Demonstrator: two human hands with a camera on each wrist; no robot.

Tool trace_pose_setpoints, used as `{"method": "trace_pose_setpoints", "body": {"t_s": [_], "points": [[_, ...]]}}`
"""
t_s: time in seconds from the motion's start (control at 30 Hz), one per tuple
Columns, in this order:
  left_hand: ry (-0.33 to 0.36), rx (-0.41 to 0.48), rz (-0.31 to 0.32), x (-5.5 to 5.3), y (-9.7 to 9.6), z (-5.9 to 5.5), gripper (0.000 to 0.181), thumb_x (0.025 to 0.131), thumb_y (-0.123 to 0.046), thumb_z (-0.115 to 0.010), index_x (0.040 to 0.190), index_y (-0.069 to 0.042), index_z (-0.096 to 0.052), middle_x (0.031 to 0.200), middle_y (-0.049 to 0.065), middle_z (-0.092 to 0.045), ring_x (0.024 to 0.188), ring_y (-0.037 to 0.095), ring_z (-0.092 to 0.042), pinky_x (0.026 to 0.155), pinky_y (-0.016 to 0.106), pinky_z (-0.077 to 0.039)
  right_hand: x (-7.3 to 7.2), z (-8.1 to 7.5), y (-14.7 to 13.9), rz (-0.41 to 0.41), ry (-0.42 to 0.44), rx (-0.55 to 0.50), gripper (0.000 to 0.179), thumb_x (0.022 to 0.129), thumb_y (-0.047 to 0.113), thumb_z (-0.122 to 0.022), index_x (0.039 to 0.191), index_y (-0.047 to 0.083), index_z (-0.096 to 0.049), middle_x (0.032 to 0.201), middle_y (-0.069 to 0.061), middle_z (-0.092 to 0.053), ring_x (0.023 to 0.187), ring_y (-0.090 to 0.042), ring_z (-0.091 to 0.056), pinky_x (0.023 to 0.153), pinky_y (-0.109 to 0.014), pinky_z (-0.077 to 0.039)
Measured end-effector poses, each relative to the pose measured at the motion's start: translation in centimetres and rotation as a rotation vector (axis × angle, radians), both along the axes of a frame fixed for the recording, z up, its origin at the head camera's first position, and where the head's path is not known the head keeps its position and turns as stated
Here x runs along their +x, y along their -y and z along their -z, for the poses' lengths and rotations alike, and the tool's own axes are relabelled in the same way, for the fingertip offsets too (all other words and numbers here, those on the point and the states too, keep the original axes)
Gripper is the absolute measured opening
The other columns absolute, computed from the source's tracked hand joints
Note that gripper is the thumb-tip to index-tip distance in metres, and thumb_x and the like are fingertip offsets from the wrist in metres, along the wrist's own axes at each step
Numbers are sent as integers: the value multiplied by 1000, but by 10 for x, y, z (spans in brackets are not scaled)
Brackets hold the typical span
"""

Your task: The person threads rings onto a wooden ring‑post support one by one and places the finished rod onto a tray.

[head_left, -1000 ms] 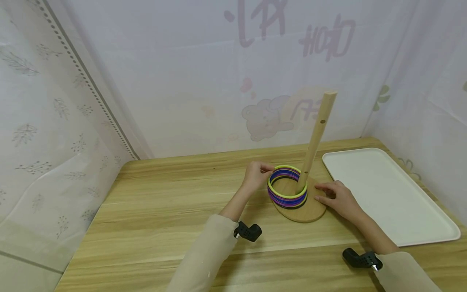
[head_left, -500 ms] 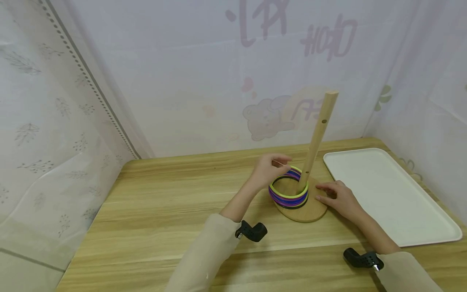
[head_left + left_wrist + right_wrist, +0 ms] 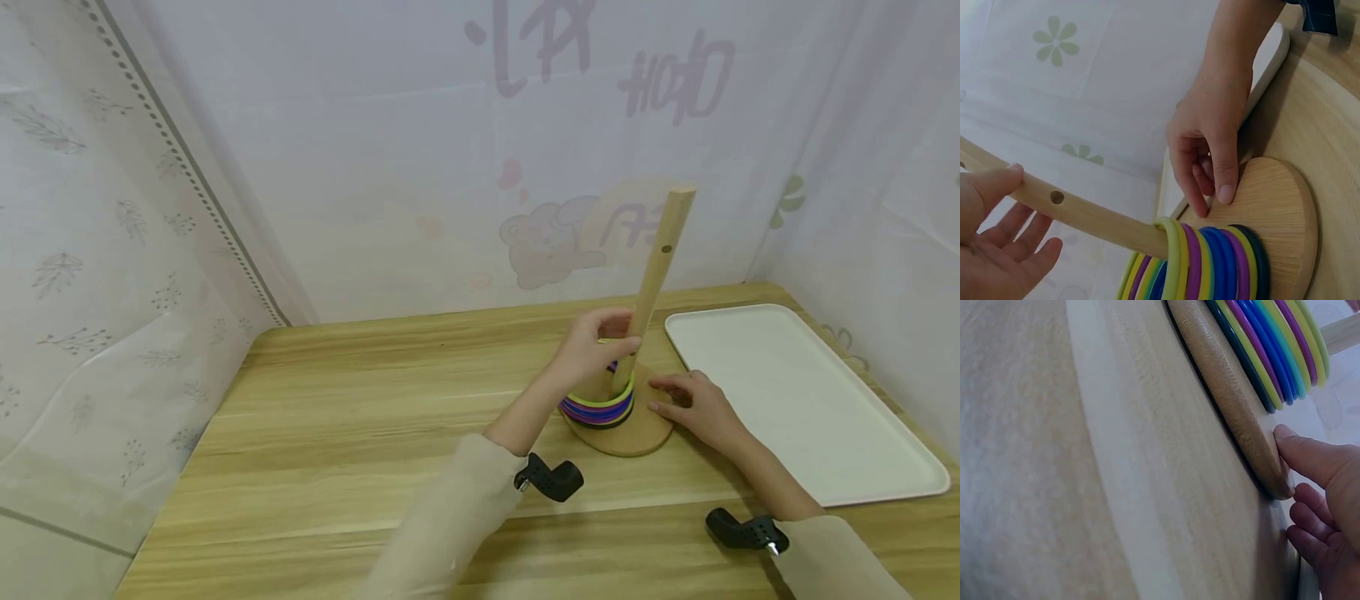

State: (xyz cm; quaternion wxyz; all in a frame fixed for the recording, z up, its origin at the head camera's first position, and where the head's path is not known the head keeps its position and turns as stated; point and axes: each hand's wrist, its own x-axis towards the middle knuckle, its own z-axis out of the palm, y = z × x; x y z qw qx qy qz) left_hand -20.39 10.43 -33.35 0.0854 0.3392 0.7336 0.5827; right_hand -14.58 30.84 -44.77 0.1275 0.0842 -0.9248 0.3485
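A wooden post (image 3: pixel 657 267) with holes rises, tilted in the head view, from a round wooden base (image 3: pixel 637 433). Several stacked coloured rings (image 3: pixel 600 412), lime green on top and dark at the bottom, lie around its foot. My left hand (image 3: pixel 592 354) is at the lower post above the rings, hiding part of them. In the left wrist view its thumb (image 3: pixel 1000 184) lies across the post and the loosely bent fingers (image 3: pixel 1029 234) reach past the other side; firm contact is unclear. My right hand (image 3: pixel 697 408) pinches the base's right edge, thumb (image 3: pixel 1304 450) on top.
A white tray (image 3: pixel 802 400) lies on the wooden table (image 3: pixel 360 433), right of the base and beside the right forearm. Printed curtains (image 3: pixel 375 167) hang behind the table and along both sides.
My left hand has moved right from the rings' left rim, over the stack, to the post. My right hand has stayed at the base's edge, and the rings have not visibly moved.
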Motion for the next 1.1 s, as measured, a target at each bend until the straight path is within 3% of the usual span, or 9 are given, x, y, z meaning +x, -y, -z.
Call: {"method": "trace_pose_setpoints", "body": {"t_s": [0.1, 0.33, 0.53, 0.7, 0.93, 1.07, 1.1], "points": [[11, 1, 35, 2, -2, -1, 38, 88, -3, -59, 126, 1, -53, 110, 17, -61, 100, 21, -61, 72, 19, -50, -1, 0, -1, -5, -2, 11, 33, 80, 18, -72, 107, 0, -66, 88, -8, -54, 80, -20, -47, 69, -34, -41], [30, 19, 100, 19, 7, -25, 40, 90, 4, -53, 129, 8, -46, 113, 26, -58, 105, 34, -57, 78, 28, -51, -3, 0, -2, -27, -2, 31, 34, 80, 19, -72, 108, -1, -65, 92, -10, -56, 84, -22, -50, 73, -37, -43], [18, 2, 101, 9, 1, -19, 42, 90, 0, -54, 131, 4, -46, 111, 24, -59, 99, 28, -60, 76, 31, -52, -4, -6, 0, -45, -6, 52, 34, 80, 19, -72, 108, 0, -66, 89, -8, -56, 82, -20, -49, 71, -35, -42], [21, 58, 95, -3, -5, -13, 41, 90, -4, -55, 131, 0, -49, 109, 20, -61, 96, 27, -62, 73, 28, -52, -2, -23, -7, -44, 16, 28, 34, 84, 20, -69, 110, -1, -64, 93, -12, -54, 87, -28, -53, 76, -45, -46], [-58, 120, 98, -5, -3, -34, 43, 89, -2, -57, 131, 2, -48, 107, 21, -62, 94, 24, -63, 70, 26, -52, 1, -48, -48, 14, -32, 72, 35, 87, 18, -64, 114, -4, -60, 98, -22, -57, 87, -36, -55, 75, -54, -44], [-69, 119, 83, -3, 2, -46, 45, 89, -3, -57, 132, 2, -45, 107, 20, -62, 92, 21, -64, 69, 27, -52, 4, -58, -91, 56, 7, 105, 37, 87, 18, -64, 115, -7, -58, 103, -28, -57, 86, -36, -56, 68, -44, -47], [-73, 120, 81, -3, 3, -49, 45, 89, -3, -57, 132, 2, -46, 107, 20, -63, 92, 20, -64, 69, 27, -52, 5, -59, -103, 73, 33, 115, 39, 88, 19, -63, 116, -7, -57, 103, -29, -57, 84, -30, -58, 66, -40, -47]]}}
